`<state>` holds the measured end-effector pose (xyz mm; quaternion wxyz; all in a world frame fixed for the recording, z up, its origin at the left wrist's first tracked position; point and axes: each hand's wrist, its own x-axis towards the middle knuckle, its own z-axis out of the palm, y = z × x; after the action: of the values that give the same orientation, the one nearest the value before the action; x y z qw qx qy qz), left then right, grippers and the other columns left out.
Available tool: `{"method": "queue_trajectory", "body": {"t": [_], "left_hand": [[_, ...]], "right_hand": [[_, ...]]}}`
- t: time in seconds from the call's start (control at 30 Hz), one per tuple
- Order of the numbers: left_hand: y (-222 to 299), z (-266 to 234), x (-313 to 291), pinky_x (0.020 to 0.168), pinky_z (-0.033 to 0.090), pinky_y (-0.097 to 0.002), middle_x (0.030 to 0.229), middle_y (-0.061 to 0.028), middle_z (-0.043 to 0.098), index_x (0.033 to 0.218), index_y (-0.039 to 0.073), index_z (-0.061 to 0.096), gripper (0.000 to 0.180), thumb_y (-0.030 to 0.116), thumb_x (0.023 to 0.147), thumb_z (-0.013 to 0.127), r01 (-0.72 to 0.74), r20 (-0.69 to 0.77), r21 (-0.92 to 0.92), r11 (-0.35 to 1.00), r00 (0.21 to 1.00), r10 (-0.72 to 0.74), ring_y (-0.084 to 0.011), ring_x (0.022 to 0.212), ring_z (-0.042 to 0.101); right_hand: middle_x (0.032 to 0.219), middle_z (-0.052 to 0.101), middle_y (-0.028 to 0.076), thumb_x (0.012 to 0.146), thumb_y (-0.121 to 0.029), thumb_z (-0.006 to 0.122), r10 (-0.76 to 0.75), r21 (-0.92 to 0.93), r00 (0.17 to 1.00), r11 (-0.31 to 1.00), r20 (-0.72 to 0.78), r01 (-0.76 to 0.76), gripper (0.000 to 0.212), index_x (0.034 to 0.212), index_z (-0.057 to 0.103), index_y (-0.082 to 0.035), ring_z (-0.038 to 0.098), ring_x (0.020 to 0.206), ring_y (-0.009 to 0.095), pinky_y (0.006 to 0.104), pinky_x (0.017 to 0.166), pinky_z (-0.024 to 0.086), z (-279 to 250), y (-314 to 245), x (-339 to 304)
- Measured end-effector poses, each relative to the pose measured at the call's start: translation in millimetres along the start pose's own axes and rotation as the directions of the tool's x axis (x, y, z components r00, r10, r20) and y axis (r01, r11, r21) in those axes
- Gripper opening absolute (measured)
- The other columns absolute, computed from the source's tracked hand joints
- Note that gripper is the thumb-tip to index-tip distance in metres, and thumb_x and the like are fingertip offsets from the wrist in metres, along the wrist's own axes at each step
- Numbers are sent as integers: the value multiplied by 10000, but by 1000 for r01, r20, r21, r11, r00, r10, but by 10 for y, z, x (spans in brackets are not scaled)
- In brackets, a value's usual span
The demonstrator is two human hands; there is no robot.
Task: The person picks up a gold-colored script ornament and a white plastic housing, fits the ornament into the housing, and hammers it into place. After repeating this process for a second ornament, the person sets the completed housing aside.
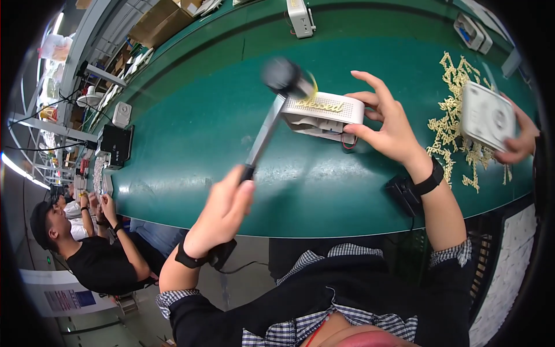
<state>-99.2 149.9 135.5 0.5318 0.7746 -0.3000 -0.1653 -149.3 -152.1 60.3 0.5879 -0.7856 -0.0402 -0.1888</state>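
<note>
My left hand is wrapped round the dark grip of a mallet. The mallet's head, black at one end and yellowish at the other, is blurred and overlaps the left end of a white plastic casing; I cannot tell whether they touch. Gold script lettering lies along the casing's perforated face, its left part partly covered by the mallet head. My right hand grips the casing's right end between thumb and fingers. Through the casing's open side, some inner parts and a red wire show.
Gold script pieces lie scattered at the right, where another person's hand holds a white casing. A white device stands at the far edge. A black box and a seated co-worker are at the left.
</note>
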Motion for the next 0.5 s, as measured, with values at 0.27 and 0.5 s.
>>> {"method": "queue_trajectory", "body": {"t": [0.27, 0.5], "left_hand": [[-232, 139, 3, 418, 236, -189, 612, 25, 351, 885, 46, 408, 291, 319, 985, 410, -75, 53, -11, 997, 996, 76, -30, 468, 288], [-62, 9, -31, 384, 199, -175, 582, 28, 327, 890, 44, 403, 311, 339, 987, 405, 23, -33, -157, 987, 999, -29, -31, 439, 272]], "right_hand": [[1147, 608, 147, 732, -78, 737, -11, -14, 999, 1000, 36, 11, 791, 1385, 290, -74, 579, 1091, 247, 374, 944, 469, -22, 28, 30], [1157, 601, 150, 754, -120, 745, -30, -28, 999, 999, 27, 31, 795, 1392, 271, -74, 575, 1092, 249, 393, 949, 463, -50, 114, -21]]}}
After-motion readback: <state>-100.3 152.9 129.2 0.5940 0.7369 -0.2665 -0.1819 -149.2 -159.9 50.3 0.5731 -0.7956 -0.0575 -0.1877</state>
